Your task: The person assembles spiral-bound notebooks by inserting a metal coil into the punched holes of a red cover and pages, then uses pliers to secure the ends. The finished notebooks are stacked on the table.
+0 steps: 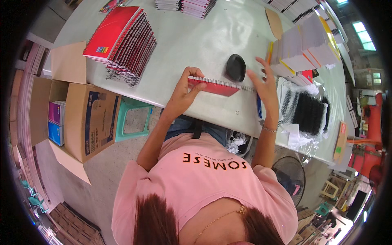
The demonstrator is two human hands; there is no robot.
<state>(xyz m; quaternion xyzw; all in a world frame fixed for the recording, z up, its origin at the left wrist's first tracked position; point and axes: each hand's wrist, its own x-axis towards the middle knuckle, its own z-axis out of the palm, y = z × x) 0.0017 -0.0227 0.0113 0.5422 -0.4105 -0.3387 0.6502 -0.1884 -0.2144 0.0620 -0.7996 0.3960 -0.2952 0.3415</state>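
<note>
My left hand is closed on the left end of a red spiral notebook, thumb in front and fingers behind. The notebook is held edge-on above the near side of the table, its binding edge upward. A wire coil runs along that edge and sticks out past the right end. Beside this loose coil end is my right hand, fingers spread; whether it touches the coil I cannot tell. Just beyond the notebook lies a black rounded object. A slim blue tool lies by my right wrist.
A stack of red spiral notebooks stands at left on the table. Stacked paper blocks and a heap of black coils are at right. An open carton, a green stool and a fan stand below.
</note>
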